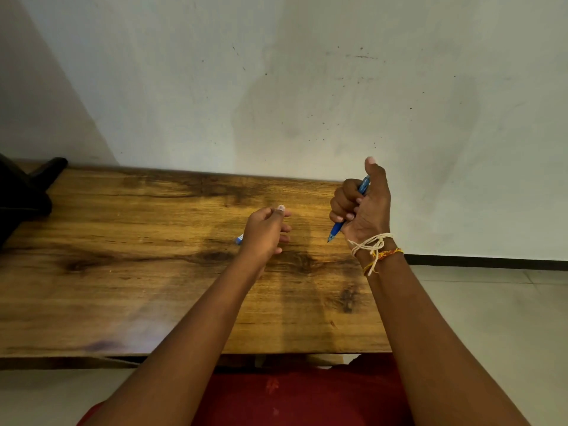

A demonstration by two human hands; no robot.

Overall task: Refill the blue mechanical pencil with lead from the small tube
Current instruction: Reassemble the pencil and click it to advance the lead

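Note:
My right hand [362,204] is fisted around the blue mechanical pencil [336,229], thumb raised, above the table's right end. The pencil's tip points down and left and its top end shows beside the thumb. My left hand [266,232] hovers over the middle of the wooden table [138,272], thumb and forefinger pinched together; whether anything lies between them is too small to tell. A small blue and white tube [239,239] peeks out at the left edge of that hand, mostly hidden behind it.
A dark object [24,192] sits at the table's far left corner. A pale wall rises right behind the table. Tiled floor [491,302] lies to the right, past the table's edge. String bracelets [375,250] wrap my right wrist.

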